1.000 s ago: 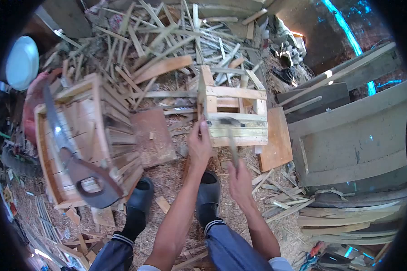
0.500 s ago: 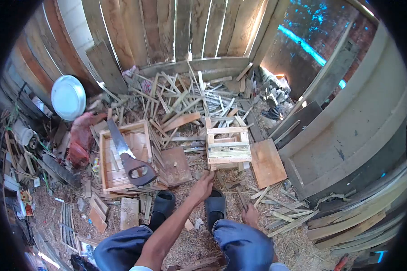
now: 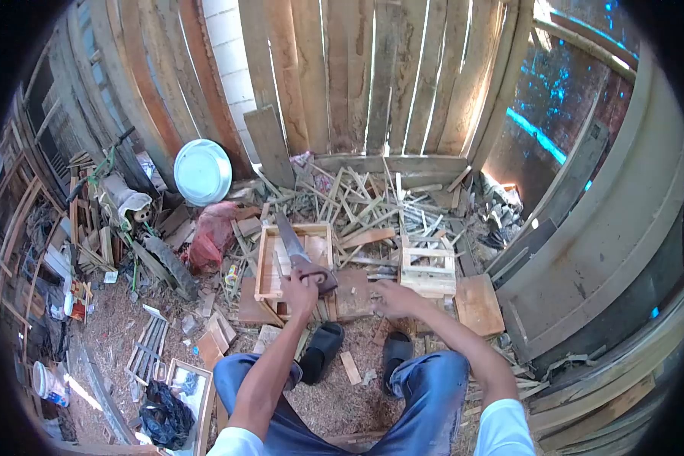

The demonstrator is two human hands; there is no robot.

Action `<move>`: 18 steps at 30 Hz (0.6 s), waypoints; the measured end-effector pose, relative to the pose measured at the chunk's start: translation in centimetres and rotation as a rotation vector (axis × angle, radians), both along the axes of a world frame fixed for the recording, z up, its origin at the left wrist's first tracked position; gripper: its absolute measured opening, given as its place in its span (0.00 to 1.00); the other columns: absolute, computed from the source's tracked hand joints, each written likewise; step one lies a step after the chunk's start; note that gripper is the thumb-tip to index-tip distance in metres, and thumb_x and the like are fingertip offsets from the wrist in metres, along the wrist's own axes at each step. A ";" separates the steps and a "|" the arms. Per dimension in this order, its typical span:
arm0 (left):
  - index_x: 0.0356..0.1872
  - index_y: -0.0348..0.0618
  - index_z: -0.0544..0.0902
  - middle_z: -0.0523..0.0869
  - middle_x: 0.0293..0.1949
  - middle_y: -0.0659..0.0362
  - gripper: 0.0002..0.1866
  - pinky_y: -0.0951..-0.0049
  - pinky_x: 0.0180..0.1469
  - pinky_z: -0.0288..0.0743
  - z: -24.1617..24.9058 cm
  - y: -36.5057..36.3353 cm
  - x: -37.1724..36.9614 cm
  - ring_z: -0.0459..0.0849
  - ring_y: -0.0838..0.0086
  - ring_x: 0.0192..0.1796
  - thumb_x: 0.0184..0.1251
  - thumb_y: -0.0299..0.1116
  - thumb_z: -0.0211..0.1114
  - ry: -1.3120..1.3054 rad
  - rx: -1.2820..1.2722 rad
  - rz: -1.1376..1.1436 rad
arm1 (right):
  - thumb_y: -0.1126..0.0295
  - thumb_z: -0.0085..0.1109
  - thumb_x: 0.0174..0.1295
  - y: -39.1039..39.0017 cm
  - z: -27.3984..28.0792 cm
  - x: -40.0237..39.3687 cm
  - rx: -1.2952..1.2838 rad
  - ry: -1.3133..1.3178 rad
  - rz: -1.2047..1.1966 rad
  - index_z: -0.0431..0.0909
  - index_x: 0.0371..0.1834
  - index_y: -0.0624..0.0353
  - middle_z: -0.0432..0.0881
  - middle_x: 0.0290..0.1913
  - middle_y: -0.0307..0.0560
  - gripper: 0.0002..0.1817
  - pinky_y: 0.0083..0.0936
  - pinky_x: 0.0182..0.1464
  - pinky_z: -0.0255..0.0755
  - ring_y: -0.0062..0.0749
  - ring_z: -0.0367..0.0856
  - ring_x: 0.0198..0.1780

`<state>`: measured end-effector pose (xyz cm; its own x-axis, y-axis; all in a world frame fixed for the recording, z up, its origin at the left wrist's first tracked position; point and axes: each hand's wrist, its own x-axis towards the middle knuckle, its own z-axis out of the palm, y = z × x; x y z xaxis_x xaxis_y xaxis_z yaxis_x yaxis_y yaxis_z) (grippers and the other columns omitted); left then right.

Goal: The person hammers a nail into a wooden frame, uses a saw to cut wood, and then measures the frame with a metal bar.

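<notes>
My left hand (image 3: 300, 292) is closed on the dark handle of a handsaw (image 3: 314, 275), whose blade points away over a shallow wooden box (image 3: 263, 262). To the right, my right hand (image 3: 394, 299) hovers above a brown board (image 3: 352, 292), its fingers somewhat spread and nothing visible between them. Beyond that hand stands a small slatted wooden frame (image 3: 427, 270). The hammer is not visible now.
Wood offcuts (image 3: 357, 197) lie heaped before the plank wall. A brown panel (image 3: 479, 304) rests right of the frame. At left are a red bag (image 3: 213, 235) and a light basin (image 3: 203, 172). A black bag (image 3: 165, 414) lies lower left.
The view has turned left. My left hand has moved from near the slatted frame to the saw handle. My right hand no longer holds the hammer and has moved forward, beside the frame.
</notes>
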<state>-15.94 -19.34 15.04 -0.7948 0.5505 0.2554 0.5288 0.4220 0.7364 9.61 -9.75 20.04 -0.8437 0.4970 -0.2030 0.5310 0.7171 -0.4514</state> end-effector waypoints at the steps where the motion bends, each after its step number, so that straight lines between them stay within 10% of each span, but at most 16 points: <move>1: 0.47 0.38 0.79 0.75 0.51 0.40 0.20 0.55 0.57 0.67 -0.2 -0.8 -0.5 0.75 0.49 0.51 0.59 0.42 0.64 0.110 -0.143 -0.054 | 0.59 0.56 0.63 -0.1 1.1 -1.8 0.079 -0.110 0.089 0.57 0.71 0.55 0.64 0.68 0.59 0.34 0.41 0.64 0.67 0.55 0.70 0.64; 11: 0.35 0.28 0.84 0.86 0.34 0.41 0.23 0.58 0.45 0.75 -7.1 3.2 -6.0 0.86 0.54 0.42 0.53 0.44 0.66 -0.622 -0.052 0.042 | 0.69 0.56 0.55 -5.3 -1.6 -12.5 0.465 -0.177 0.129 0.48 0.75 0.58 0.47 0.78 0.47 0.43 0.51 0.64 0.64 0.44 0.57 0.73; 18: 0.26 0.32 0.82 0.82 0.25 0.57 0.12 0.71 0.33 0.70 7.1 4.0 1.0 0.77 0.74 0.27 0.54 0.34 0.65 -0.754 0.292 -0.157 | 0.64 0.60 0.54 -4.4 5.1 -10.5 0.283 0.439 -0.136 0.60 0.64 0.61 0.74 0.50 0.56 0.34 0.47 0.45 0.72 0.53 0.75 0.52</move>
